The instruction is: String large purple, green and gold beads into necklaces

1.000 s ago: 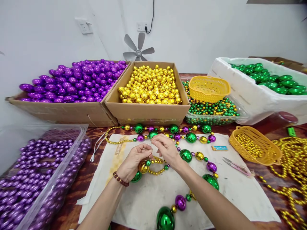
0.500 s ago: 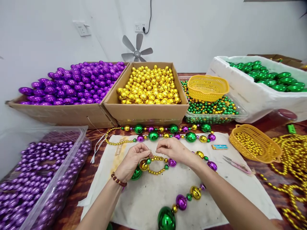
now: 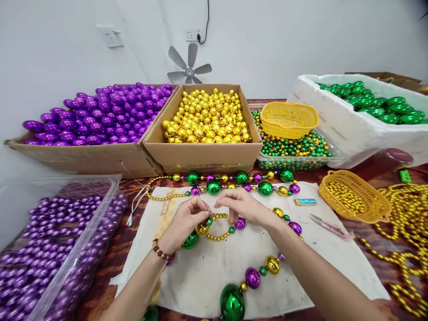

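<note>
1. Head view: at the centre of the frame I see the left hand [image 3: 187, 220], fingers pinching a thin thread [image 3: 201, 199].
2. The right hand [image 3: 245, 207] is just beside it, fingers bent; I cannot tell whether they grip anything.
3. Below both hands, the bead strand [image 3: 252, 277] lies on a white cloth [image 3: 197, 281] over the worktop [image 3: 96, 283], reaching lower centre, partly hidden from me by the right forearm [image 3: 310, 258].
4. At frame right I make out snips [image 3: 329, 226] near a yellow basket [image 3: 341, 208].
</note>
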A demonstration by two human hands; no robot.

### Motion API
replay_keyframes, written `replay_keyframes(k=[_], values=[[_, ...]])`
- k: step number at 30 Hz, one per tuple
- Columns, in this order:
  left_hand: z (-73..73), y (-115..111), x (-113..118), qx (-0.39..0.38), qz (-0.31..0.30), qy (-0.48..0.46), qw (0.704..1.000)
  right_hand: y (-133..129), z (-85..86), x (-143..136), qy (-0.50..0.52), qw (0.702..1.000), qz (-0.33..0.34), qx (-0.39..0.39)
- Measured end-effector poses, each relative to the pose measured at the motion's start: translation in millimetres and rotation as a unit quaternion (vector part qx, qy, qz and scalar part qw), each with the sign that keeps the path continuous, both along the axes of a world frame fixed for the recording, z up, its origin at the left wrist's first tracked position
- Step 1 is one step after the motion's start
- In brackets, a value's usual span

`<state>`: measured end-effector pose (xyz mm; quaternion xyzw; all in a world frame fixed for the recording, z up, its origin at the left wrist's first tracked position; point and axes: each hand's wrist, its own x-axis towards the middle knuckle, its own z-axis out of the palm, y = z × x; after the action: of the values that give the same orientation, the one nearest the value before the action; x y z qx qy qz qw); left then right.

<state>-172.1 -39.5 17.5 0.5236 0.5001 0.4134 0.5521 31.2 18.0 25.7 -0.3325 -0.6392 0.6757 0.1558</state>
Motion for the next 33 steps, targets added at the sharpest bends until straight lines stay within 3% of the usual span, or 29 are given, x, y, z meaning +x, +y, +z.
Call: replay_keyframes(k=[2,5,11,18,24,33], values=[[-2.0,-0.9,0.5,0.028,0.004,0.026,0.999,7.3,-13.2,-13.9,0.001,0.999,-0.042,0.011],[-8.1,-1.3,0.8,0.074,0.033,0.067,0.994,12.1,-25.3,-29.5,0.002,1.0,-0.02,0.005],[-16.1,-2.3,4.6,0.154,0.097,0.127,0.975,14.0,-30.3,-34.6,0.012,0.998,-0.053,0.021],[-11.4,3.4,-2.2,0.052,0.115,-0.022,0.992,15.8,-30.2,-34.5,0.019,0.998,-0.038,0.037],[-12.5,4.6,-4.5,-0.053,0.106,-0.197,0.973,16.4,-28.1,-35.0,0.009,0.998,-0.036,0.053],[-9.3,3.1,-4.6,-0.004,0.107,-0.095,0.99,12.0,-26.7,-37.0,-0.018,0.997,-0.045,0.062]])
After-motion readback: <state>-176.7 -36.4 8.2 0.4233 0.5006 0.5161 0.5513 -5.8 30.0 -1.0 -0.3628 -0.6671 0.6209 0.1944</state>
